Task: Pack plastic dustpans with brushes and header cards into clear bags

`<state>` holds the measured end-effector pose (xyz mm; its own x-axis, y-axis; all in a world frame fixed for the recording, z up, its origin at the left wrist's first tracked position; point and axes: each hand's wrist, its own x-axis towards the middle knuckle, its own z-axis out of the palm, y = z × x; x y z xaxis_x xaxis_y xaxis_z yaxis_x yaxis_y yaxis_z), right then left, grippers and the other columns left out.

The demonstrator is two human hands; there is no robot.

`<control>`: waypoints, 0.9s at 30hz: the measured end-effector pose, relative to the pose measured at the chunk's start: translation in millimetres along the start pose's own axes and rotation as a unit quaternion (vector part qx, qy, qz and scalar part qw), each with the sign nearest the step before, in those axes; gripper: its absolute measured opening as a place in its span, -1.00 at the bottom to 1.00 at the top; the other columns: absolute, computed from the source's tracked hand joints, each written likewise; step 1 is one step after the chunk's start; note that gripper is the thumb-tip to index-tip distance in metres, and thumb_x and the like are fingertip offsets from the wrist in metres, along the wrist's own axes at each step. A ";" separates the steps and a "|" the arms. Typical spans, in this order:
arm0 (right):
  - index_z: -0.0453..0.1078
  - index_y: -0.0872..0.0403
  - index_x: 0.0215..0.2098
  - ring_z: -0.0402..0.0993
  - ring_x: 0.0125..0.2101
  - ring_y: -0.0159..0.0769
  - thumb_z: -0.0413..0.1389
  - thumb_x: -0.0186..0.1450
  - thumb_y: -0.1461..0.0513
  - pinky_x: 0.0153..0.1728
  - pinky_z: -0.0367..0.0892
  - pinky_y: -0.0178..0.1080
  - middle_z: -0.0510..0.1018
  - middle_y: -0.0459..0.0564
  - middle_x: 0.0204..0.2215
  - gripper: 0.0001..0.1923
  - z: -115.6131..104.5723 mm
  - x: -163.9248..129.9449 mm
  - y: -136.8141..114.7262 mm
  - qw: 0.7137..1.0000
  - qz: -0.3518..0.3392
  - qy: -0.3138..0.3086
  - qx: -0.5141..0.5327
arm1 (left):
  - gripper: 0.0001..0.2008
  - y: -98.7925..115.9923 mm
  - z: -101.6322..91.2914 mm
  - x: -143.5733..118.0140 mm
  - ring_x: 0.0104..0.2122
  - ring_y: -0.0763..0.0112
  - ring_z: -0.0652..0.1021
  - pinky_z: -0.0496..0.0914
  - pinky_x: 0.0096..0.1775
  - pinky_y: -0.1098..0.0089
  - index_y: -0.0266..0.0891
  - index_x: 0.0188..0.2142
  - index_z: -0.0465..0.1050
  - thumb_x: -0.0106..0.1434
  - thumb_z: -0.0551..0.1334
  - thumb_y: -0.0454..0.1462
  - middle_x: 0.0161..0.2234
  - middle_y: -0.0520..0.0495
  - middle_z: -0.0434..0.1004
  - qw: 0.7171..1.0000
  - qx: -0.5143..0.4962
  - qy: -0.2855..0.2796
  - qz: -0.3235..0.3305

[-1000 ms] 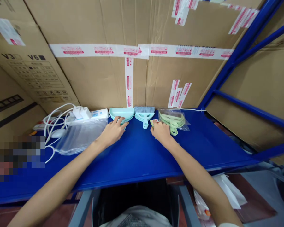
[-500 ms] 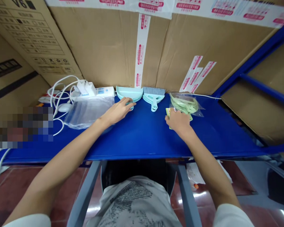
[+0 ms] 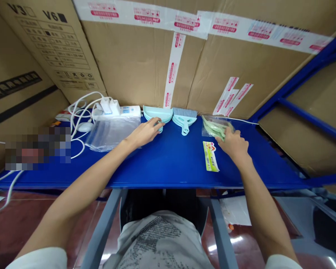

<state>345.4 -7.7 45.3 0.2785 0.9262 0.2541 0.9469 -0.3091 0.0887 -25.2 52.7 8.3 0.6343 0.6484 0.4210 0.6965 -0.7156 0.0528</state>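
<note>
My left hand (image 3: 144, 133) rests on the blue shelf (image 3: 168, 164) with its fingertips on the handle of a pale teal dustpan (image 3: 157, 113). Beside the dustpan lies a matching small brush (image 3: 184, 118) with grey bristles. My right hand (image 3: 233, 143) lies on a clear bag of pale green items (image 3: 215, 126) at the back right. A green printed label card (image 3: 210, 155) lies flat on the shelf just left of my right wrist, apart from the hand.
A stack of clear plastic bags (image 3: 109, 132) lies left of my left hand, with a white power strip (image 3: 120, 110) and white cables (image 3: 78, 112) behind. Large taped cardboard boxes (image 3: 168, 59) wall the back. A blue rack post (image 3: 299, 80) rises at right.
My right hand left the green card on the shelf and moved back right onto the bag of green items. My left hand stayed at the dustpan handle. The camera shifted slightly.
</note>
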 end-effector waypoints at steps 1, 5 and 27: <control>0.38 0.19 0.23 0.61 -0.13 0.14 0.07 0.47 0.01 -0.18 0.41 -0.02 0.57 0.42 -0.01 -0.48 8.7 6.4 5.3 1.000 -0.012 -0.012 0.016 | -0.59 1.6 -1.8 0.2 0.14 0.04 0.55 0.57 0.08 0.06 -0.26 0.29 0.37 0.51 0.07 -0.36 0.20 -0.36 0.39 1.000 0.006 -0.002 -0.004; 0.54 0.18 0.02 0.62 -0.17 0.06 0.09 0.44 0.11 -0.20 0.40 -0.10 0.66 0.32 -0.19 -0.65 40.5 20.4 20.8 0.997 -0.019 0.041 0.063 | -0.59 6.9 -8.2 1.8 0.19 -0.01 0.52 0.58 0.03 0.10 -0.30 0.30 0.35 0.51 0.05 -0.38 0.22 -0.40 0.38 0.999 0.026 -0.019 -0.013; 0.28 -0.13 -0.48 0.68 -0.20 0.06 0.34 0.30 0.01 -0.14 0.53 -0.01 0.70 0.13 -0.22 -0.64 -15.3 -2.4 60.1 0.824 -0.174 0.359 0.402 | -0.72 25.7 -15.4 10.5 0.06 0.18 0.60 0.53 -0.01 0.25 -0.20 0.01 0.54 0.41 0.33 -0.10 0.04 -0.22 0.61 0.833 -0.504 0.209 -0.092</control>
<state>399.2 -31.7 64.8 0.0739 0.4725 0.8782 0.8303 0.4586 -0.3166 -5.8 37.1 28.1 0.2292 0.7748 0.5892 0.0004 -0.6054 0.7960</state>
